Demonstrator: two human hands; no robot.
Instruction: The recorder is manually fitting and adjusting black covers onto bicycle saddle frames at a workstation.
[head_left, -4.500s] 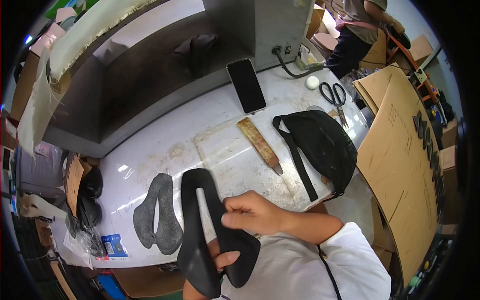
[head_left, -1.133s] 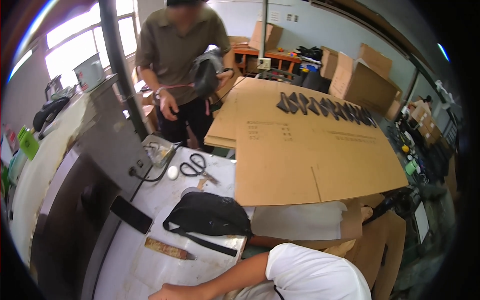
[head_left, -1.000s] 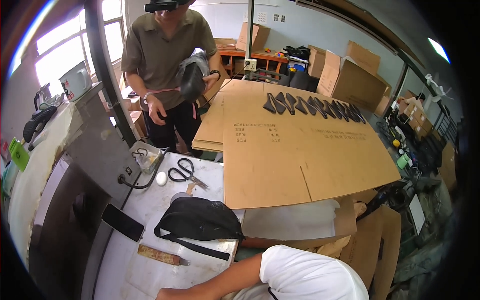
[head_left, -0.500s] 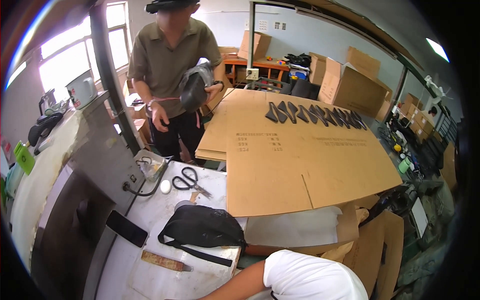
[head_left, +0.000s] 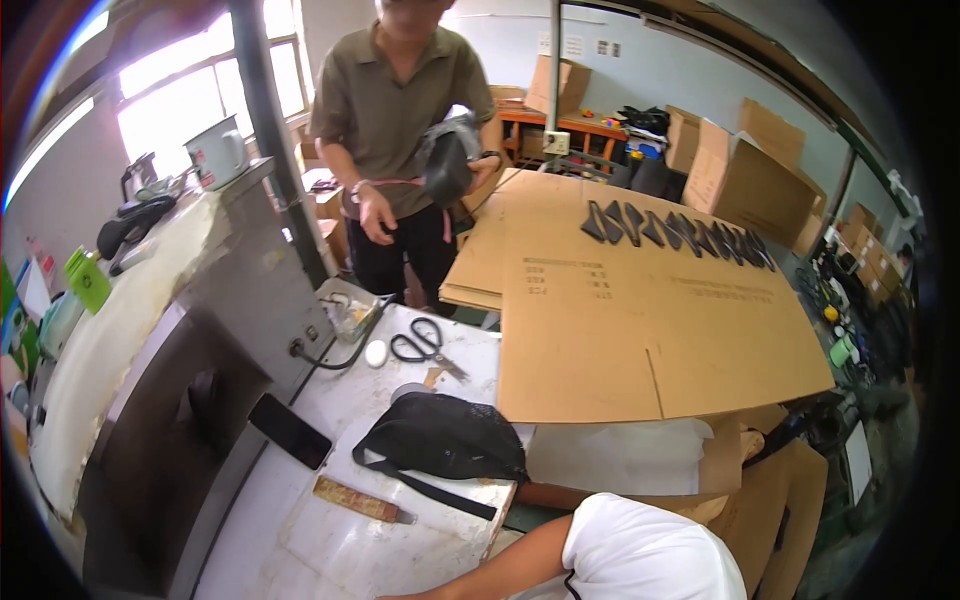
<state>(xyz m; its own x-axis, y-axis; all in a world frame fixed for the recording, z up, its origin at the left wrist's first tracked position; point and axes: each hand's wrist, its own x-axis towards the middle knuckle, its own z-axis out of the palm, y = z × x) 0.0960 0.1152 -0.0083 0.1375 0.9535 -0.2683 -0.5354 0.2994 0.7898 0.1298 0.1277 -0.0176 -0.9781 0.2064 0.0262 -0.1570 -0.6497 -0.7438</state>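
Neither of my hands shows in the head view. A bare arm in a white short sleeve (head_left: 650,550) comes in at the lower edge, its hand cut off. On the white worktop (head_left: 270,540) closest to it lie a black mesh-and-fabric bag (head_left: 440,437) with a strap and a tool with a worn, wrapped handle (head_left: 355,498). Beyond the bag are black-handled scissors (head_left: 428,347) and a small white round object (head_left: 376,353). A dark phone (head_left: 290,431) lies to the left. Something brown (head_left: 555,495) shows right of the bag; I cannot tell what.
Across the worktop a person (head_left: 400,130) holds a black moulded object in clear plastic (head_left: 447,165). Several black pointed pieces (head_left: 675,235) lie on a large cardboard sheet (head_left: 600,340), above an open carton (head_left: 620,455). A dark monitor (head_left: 170,430) and an enamel mug (head_left: 217,155) are left.
The view has swung left and slightly down, so the worktop and cardboard appear farther right. A brown patch now shows right of the bag. The person opposite still holds the black object.
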